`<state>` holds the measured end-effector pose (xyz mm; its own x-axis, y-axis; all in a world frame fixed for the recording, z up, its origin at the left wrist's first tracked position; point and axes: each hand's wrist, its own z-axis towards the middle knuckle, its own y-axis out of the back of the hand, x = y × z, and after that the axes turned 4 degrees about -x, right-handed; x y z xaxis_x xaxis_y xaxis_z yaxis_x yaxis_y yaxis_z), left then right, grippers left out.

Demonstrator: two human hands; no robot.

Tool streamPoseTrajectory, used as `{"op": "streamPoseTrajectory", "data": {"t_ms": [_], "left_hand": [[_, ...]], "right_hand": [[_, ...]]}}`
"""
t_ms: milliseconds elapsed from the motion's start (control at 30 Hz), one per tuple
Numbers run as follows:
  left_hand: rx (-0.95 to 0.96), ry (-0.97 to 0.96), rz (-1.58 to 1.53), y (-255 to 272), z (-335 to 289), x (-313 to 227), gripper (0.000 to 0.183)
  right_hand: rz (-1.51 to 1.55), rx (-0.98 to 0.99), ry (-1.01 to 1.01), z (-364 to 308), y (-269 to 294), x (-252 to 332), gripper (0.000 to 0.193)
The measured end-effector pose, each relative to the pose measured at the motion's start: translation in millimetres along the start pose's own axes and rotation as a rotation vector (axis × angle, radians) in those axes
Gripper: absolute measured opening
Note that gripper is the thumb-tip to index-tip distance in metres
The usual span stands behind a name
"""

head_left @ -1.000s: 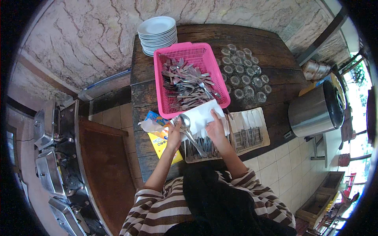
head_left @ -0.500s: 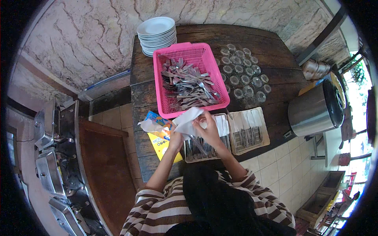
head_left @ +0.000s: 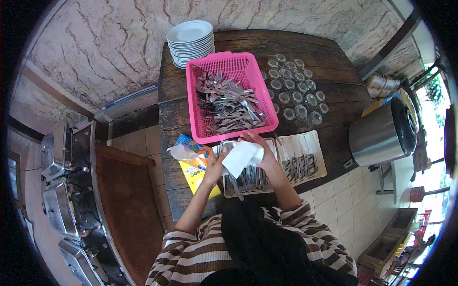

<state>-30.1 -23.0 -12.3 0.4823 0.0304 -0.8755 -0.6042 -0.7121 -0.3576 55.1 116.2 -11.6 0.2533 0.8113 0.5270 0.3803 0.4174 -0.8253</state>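
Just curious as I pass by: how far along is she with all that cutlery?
Some is done: wiped pieces lie sorted in the tray. In hand: the right hand wraps a white cloth round a utensil that the left hand steadies. Left: the pink basket holds a big heap.

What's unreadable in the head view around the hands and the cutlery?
- Head view: the piece of cutlery in the white cloth; the cloth wraps its top, so its kind is unclear.
- Right hand: fingertips hidden behind the cloth.
- Left hand: grip partly covered by the cloth.
- Pink basket: forks or spoons in the heap too small to sort.
- Tray: near compartments hidden by the forearms.
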Motion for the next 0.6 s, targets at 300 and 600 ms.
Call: {"op": "streamPoseTrajectory", "data": {"t_ms": [300,600], "left_hand": [[-0.038,-0.09,-0.04,-5,-2,-10,0.014],[0.056,-0.092,0.044,-3,-1,-18,0.029]], "right_hand": [[-0.036,0.031,-0.239,4,42,-9,0.034],[-0.238,0.11,-0.023,-19,-20,4,0.044]]}}
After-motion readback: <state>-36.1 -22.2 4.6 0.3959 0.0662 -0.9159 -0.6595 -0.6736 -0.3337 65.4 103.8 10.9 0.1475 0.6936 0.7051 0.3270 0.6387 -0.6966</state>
